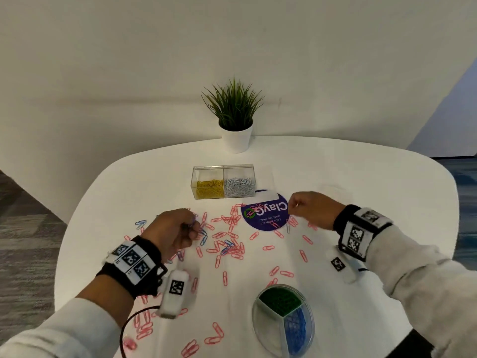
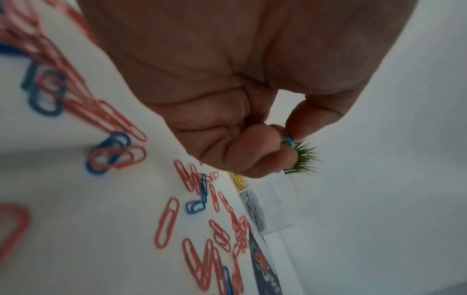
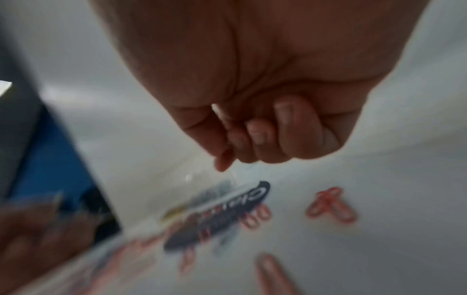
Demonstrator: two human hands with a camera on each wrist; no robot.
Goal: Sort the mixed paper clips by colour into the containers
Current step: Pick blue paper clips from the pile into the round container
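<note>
White table (image 1: 361, 177) under you: your left hand (image 1: 175, 229) pinches a blue clip (image 2: 288, 139); the round tray (image 1: 258, 321) lies lower right of frame. Your right hand (image 1: 311, 210), curled, possibly pinches a pale clip.

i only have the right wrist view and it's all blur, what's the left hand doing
Observer: The left hand pinches a blue paper clip between thumb and fingertip, seen in the left wrist view.
Operator: ok where does blue go
Observer: In the round divided dish at the near table edge; its blue section sits beside a green one.
Operator: and is my right hand holding anything
Observer: The right hand is curled above the purple sticker; what it holds, I cannot tell.
Operator: what's in the other box
Observer: The clear rectangular box holds yellow clips on its left and white ones on its right.
</note>
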